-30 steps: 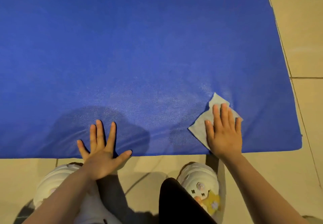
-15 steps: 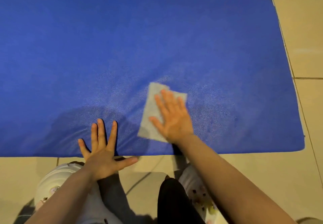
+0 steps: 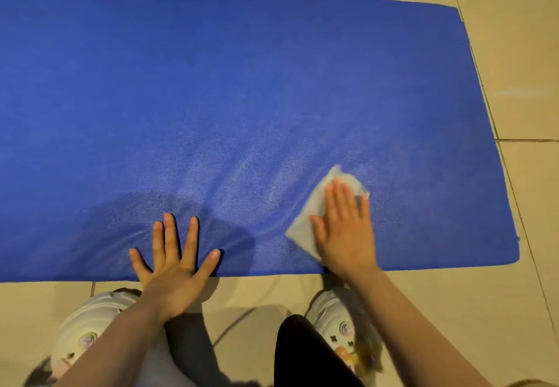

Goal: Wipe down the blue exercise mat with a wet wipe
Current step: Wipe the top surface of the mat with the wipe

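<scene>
Wiping is under way near the lower right of the frame, where the right hand [image 3: 344, 229] lies flat, fingers straight and together, pressing the wipe [image 3: 305, 223] against the mat [image 3: 211, 84]; nothing is pinched or curled round, so this grip is a flat press rather than a clasp. The wipe shows as a pale folded sheet peeking out left and above the palm, close to the mat's near edge. Lower centre, the left hand [image 3: 172, 262] is spread wide with fingers splayed, its heel over the mat's near edge and its fingers on the blue, holding nothing and apparently steadying the mat. The mat lies flat on the tiled floor [image 3: 520, 54], filling most of the frame and running off at the left. A faint sheen with streaks shows around and to the left of the wipe, which suggests that this near strip has been covered. The far half and the whole left stretch look matt and dry, so by my reckoning most of the surface is left to do. Shoes [image 3: 341, 326] sit just below the mat.
</scene>
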